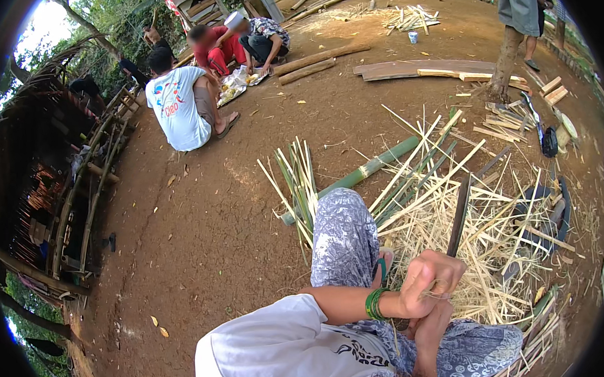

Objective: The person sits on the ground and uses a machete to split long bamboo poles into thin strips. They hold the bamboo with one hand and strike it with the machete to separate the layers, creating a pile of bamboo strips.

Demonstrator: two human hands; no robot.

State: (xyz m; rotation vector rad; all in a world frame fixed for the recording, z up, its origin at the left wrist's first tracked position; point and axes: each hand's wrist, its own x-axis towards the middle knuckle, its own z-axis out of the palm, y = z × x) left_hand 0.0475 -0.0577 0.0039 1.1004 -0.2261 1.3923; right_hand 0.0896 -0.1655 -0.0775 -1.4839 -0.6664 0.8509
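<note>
My left hand [431, 281], with a green bracelet [374, 304] at its wrist, is closed in a fist. A long dark knife blade [459, 216] rises from the top of that fist, pointing away from me. Directly below, my right hand [431, 324] is closed against the left one; what lies in its fingers is hidden. Thin pale fibres show at the left fist. Both hands are above my lap, over the patterned trousers [344, 231]. Beyond them lies a heap of pale bamboo strips and shavings [486, 247].
A green bamboo pole [369, 171] and upright split strips [298, 182] lie past my knee. Several people, including one in a light shirt [180, 106], crouch at the far left. A tree trunk [505, 65] and flat boards [419, 69] are at the far right.
</note>
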